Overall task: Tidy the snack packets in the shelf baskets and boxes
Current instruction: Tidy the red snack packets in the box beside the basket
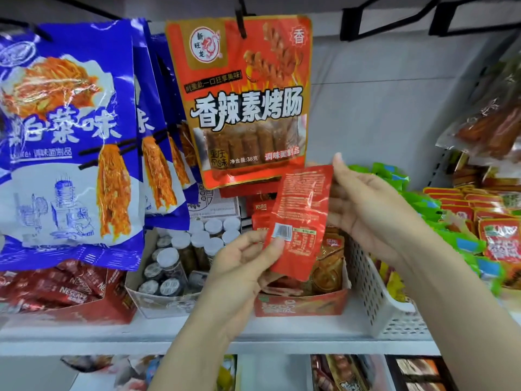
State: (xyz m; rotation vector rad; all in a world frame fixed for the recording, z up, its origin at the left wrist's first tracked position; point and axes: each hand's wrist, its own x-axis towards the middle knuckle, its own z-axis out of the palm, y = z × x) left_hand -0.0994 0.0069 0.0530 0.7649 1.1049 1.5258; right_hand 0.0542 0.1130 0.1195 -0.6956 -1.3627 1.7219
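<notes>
Left hand [248,263] pinching red packet [300,218], right hand [363,204] fingers straight behind it, above red box [301,304] of packets

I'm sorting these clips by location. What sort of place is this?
Most likely a small shop's snack aisle: packaged snacks hang from clips, like the large red packet, above display boxes such as the red carton and a white basket of packets on white shelving.
</notes>
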